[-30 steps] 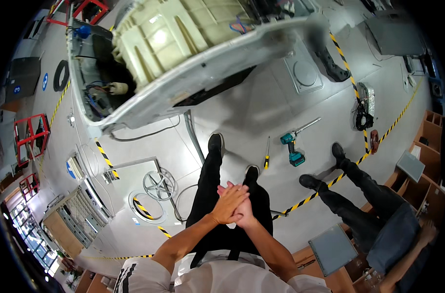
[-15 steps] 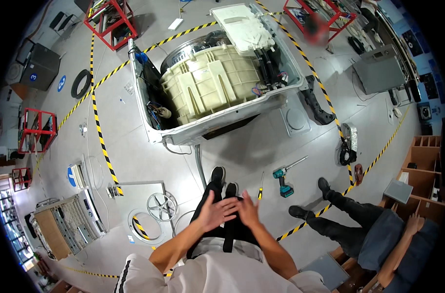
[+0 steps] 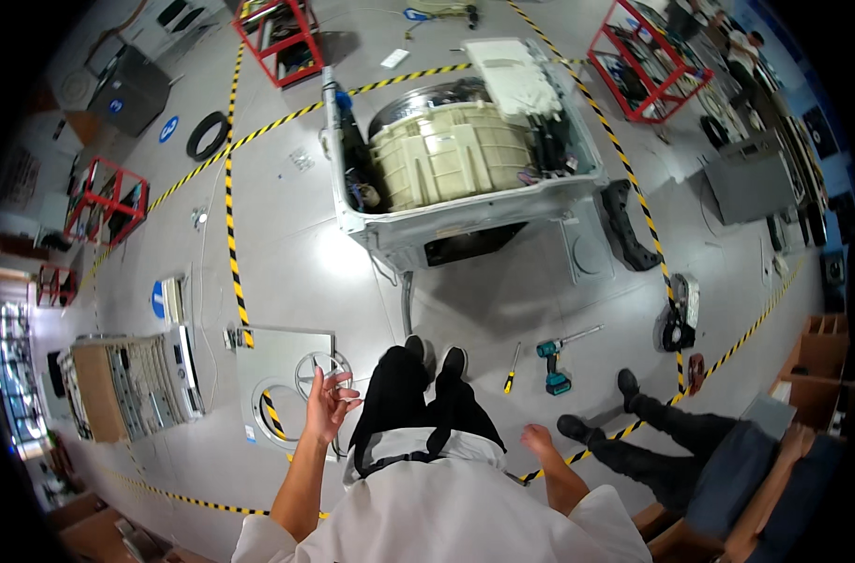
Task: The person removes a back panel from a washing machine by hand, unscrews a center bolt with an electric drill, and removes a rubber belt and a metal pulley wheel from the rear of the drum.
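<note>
My left hand is raised with its fingers loosely apart and nothing in it. From the head view it overlaps a spoked pulley wheel, which lies on a flat white panel with a round hole. Off to the right, my right hand hangs over the floor near my hip, its fingers blurred and foreshortened. The yellow-handled screwdriver and the teal cordless drill lie on the floor ahead of it, not touched. Ahead of my feet stands an opened washing machine with its cream tub exposed.
A person in dark clothes sits at the right, legs stretched toward the drill. Black-and-yellow tape marks the floor. A grey hose runs from the machine toward my feet. Red tool carts stand farther off.
My hands were close together before my lap; now they are apart, the left moved left and the right moved right. The view has shifted, with the washing machine appearing farther right.
</note>
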`<act>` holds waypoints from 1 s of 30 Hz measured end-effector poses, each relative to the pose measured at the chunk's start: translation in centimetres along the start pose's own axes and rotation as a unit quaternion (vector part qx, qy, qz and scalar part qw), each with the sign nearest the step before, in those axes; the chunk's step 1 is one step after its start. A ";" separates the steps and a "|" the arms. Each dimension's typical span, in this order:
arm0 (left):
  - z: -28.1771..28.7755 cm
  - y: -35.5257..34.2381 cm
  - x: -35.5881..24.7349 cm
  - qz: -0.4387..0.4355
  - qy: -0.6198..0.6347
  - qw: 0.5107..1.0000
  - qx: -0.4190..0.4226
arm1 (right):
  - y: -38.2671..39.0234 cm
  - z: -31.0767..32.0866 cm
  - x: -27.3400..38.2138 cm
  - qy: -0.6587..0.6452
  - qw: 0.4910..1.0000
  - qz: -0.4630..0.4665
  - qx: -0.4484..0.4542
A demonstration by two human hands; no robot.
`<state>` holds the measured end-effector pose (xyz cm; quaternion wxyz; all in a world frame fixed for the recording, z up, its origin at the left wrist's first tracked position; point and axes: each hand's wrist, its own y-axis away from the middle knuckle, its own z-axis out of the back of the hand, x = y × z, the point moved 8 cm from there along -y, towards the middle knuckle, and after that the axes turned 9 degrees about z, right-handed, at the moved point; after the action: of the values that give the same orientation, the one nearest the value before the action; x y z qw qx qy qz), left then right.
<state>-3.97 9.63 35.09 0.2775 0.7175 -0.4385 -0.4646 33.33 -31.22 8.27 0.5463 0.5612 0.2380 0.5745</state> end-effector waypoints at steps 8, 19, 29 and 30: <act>3.7 1.2 -2.5 -0.030 0.026 0.998 -0.043 | -0.8 -5.4 16.1 0.056 0.987 0.144 0.052; 14.2 -4.0 -12.9 -0.012 -0.029 0.997 -0.069 | 3.1 -12.7 23.4 0.038 0.995 0.081 -0.036; 25.1 -2.7 -24.3 -0.075 -0.031 0.983 -0.165 | 2.7 -27.1 34.6 0.134 0.970 0.201 0.029; 25.2 -2.4 -24.9 -0.075 -0.027 0.982 -0.170 | 2.2 -27.8 35.1 0.121 0.974 0.187 0.033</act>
<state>-30.58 33.05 33.23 0.3481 0.6781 -0.3055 -0.5707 15.30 8.97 16.60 0.3771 0.5399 0.2119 0.7221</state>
